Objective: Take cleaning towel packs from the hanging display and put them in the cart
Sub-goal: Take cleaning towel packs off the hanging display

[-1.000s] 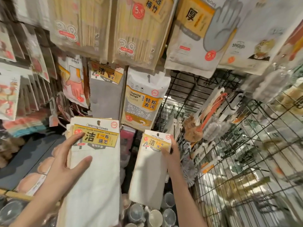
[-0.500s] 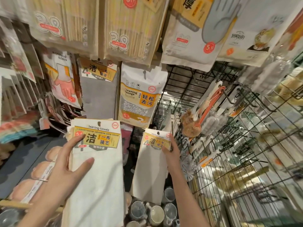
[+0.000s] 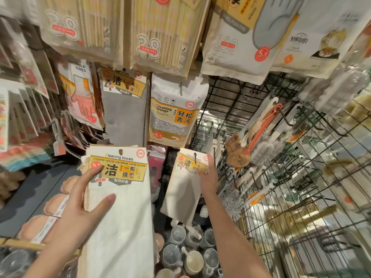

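Right now the left hand (image 3: 80, 207) has thumb and forefinger spread over the front of a stack of white cleaning towel packs (image 3: 120, 197), thumb on the cloth, forefinger tip on the yellow label; remaining fingers go behind the stack, so it looks held, though the back side is hidden. Right hand (image 3: 208, 177) pinches the upper right corner of a second, smaller-looking towel pack (image 3: 184, 187), thumb up along the card edge, fingertips on the label. That pack hangs tilted beside the wire grid (image 3: 301, 197); cannot tell if its hole is on a hook or already off. Above hang a grey towel pack (image 3: 124, 109), a cleaning sponge bag (image 3: 172, 117), household gloves (image 3: 82, 93), chopstick packs (image 3: 160, 33). Brushes (image 3: 251, 141) hang on the grid to the right; cups (image 3: 180, 253) sit below. No cart in view.

Step judged: taking packs off the display, both hands loaded or nearly so. Next move likely calls for sliding the right pack clear of any hook, then turning toward the cart, wherever it stands, and dropping both in without snagging the neighbouring bags.
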Tool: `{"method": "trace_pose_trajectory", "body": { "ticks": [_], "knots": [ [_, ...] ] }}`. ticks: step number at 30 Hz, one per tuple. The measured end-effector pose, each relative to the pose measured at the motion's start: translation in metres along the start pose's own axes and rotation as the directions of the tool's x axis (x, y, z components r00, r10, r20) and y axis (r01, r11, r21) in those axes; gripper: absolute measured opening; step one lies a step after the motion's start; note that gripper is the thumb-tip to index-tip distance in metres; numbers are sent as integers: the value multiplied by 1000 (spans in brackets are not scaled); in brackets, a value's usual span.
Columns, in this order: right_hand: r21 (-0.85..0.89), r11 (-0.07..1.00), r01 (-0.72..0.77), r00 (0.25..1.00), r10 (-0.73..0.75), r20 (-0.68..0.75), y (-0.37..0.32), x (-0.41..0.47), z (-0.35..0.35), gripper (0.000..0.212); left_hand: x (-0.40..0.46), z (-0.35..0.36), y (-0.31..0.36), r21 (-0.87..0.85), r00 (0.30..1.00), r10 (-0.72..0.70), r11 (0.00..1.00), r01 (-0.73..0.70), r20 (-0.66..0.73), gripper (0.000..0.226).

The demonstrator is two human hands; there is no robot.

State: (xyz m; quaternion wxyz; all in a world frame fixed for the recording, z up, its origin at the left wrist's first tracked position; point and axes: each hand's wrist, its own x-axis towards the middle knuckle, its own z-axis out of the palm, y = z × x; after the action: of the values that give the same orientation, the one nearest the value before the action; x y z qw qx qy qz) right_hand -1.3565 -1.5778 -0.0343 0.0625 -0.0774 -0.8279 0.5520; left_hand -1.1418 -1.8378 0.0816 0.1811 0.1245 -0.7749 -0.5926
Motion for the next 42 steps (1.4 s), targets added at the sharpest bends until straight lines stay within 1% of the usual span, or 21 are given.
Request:
{"method": "trace_pose_trajectory", "body": {
  "ticks": [3,5,10,12,14,15,17,19,22,23,25,28,32,34,36,38,42],
  "knots": [
    [-146,988,57,998,-56,12,11,21,6,80,-2,0,0,-8,1000,4,1000,-4,-1,70],
    [-207,975,82,997,-77,32,21,33,7,75,-3,-1,-1,-25,1000,-7,1000,7,3,68],
    [-275,958,79,995,-59,79,-7,8,-10,68,-3,-3,-3,-53,999,13,999,-11,37,66],
    [-270,953,140,988,-116,100,-22,-7,-18,62,-2,-1,-5,-52,999,15,999,-13,40,65],
    [-181,958,222,972,-201,125,-41,-28,-23,53,-1,4,-4,-45,997,67,997,-65,46,62],
    [-110,968,226,968,-211,133,-54,-41,-25,47,0,6,-3,-51,995,90,995,-87,53,61],
    [2,983,181,970,-179,163,-80,-64,-24,35,-2,8,-1,-78,992,109,992,-104,69,62],
    [73,986,152,961,-164,221,-106,-87,-20,24,-4,11,1,-125,990,103,988,-91,91,63],
    [263,961,87,932,-172,320,-139,-115,-9,16,-7,15,10,-171,987,117,980,-98,109,66],
    [307,948,85,915,-197,352,-149,-123,-8,16,-7,16,12,-183,986,124,978,-103,109,68],
    [342,935,92,877,-239,417,-163,-137,-6,25,-8,17,16,-212,986,116,973,-88,121,78],
    [343,928,143,859,-288,423,-170,-148,-8,36,-8,17,18,-265,987,84,963,-46,134,84],
    [384,910,153,898,-291,332,-173,-152,-16,50,-5,20,18,-285,990,90,957,-55,112,83],
    [359,915,185,910,-297,289,-171,-153,-19,52,-4,23,17,-310,989,90,949,-50,117,83],
    [320,930,184,922,-276,273,-168,-153,-21,56,-4,26,15,-331,989,90,942,-46,120,82],
    [326,930,170,931,-260,257,-166,-151,-23,57,-4,29,14,-333,991,89,941,-50,102,79],
    [361,918,165,938,-259,230,-169,-148,-26,51,-1,31,16,-327,995,78,944,-52,68,72]
  ]
}}
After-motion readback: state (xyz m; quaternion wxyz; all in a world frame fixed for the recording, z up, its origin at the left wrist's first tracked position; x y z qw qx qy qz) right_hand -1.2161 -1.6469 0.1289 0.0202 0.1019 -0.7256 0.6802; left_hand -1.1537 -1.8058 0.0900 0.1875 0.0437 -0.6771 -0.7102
